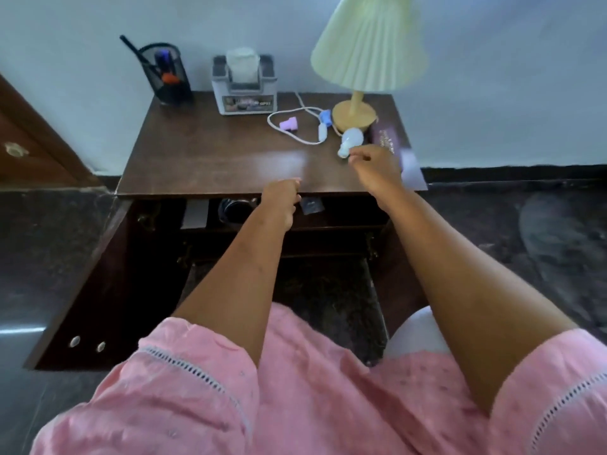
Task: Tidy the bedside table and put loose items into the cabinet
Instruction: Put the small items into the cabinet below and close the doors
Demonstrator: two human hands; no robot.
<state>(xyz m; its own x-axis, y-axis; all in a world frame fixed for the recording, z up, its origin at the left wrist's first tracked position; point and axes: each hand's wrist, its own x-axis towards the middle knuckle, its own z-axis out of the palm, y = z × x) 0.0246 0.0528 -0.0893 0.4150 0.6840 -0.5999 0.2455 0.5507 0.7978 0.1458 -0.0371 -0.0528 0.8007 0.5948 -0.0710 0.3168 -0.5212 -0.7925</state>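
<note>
The dark wooden bedside table point(210, 159) stands against the wall, and its cabinet point(341, 215) below is open. My right hand point(374, 165) hovers over the right part of the top, fingers curled, its fingertips right beside a white bulb point(350, 141). Whether they touch it I cannot tell. My left hand point(282, 198) is at the table's front edge, fingers bent over the cabinet opening with nothing seen in them. A white cable point(295, 121) loops near a small pink piece point(288, 123) and a blue piece point(324, 114). A purple booklet point(387, 139) lies at the right.
A mesh pen holder point(169, 75), a tissue box point(243, 85) and a lamp point(356, 106) stand along the back. The left cabinet door point(98, 284) swings wide open. Inside lie a dark round object point(235, 208), a white card point(195, 213) and a small dark packet point(312, 205).
</note>
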